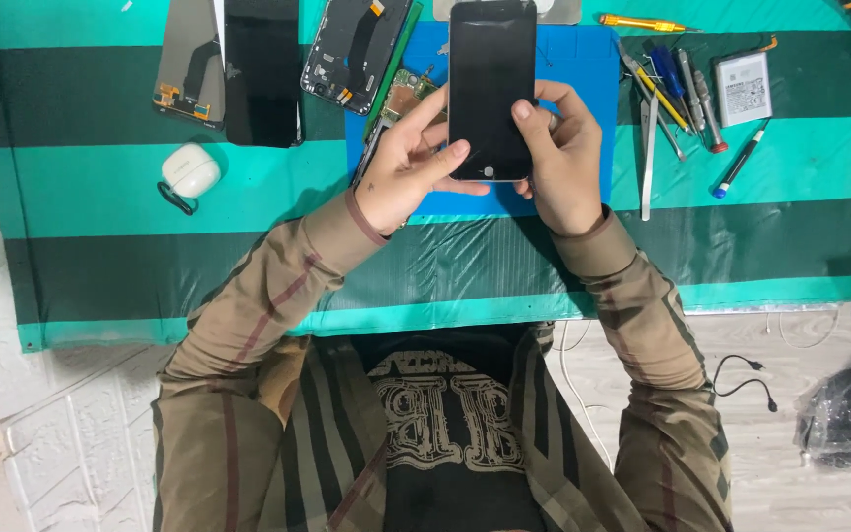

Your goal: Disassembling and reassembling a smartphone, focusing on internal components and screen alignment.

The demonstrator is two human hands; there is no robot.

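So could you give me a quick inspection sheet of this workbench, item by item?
Surface: green and teal striped cloth with a blue rectangular mat on it.
Job's things: black smartphone with dark screen, held over the mat.
Clutter: opened phone body, black screen panel, white battery, screwdrivers and tweezers, white earbud case.
Hands: left hand and right hand both grip the smartphone's lower end.
Cables: black cables on the floor.
Surroundings: pale wooden floor, dark bundle.
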